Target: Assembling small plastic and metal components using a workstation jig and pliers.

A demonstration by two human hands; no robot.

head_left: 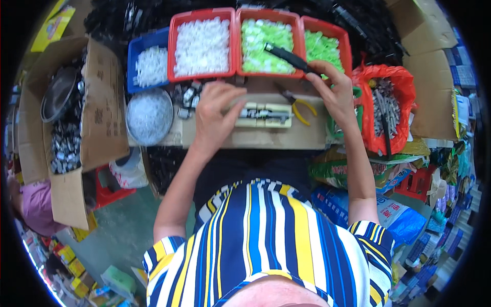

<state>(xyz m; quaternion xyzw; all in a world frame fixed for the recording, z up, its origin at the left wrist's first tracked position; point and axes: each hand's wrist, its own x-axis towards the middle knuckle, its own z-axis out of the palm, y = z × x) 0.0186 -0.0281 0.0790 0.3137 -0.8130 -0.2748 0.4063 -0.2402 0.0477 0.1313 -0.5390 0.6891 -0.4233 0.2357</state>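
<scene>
My right hand (332, 89) grips one end of a black stick-shaped thing (289, 57), which reaches left over the red bin of bright green pieces (266, 33). Its exact kind does not show. My left hand (217, 112) is at the left end of a cream fixture (280, 118). The fingers are bent, the thumb stands apart from the forefinger, and I see nothing between them. In the fixture's slot lies a narrow dark and silvery part (258, 114). Yellow-handled pliers (302, 112) rest just right of the fixture.
Behind are a red bin of white pieces (202, 46), a blue bin (148, 64) and a second green-filled bin (327, 51). A clear-piece bowl (149, 116) and a cardboard box (105, 102) stand left. Right is a red-bag-lined container (363, 84) of grey parts.
</scene>
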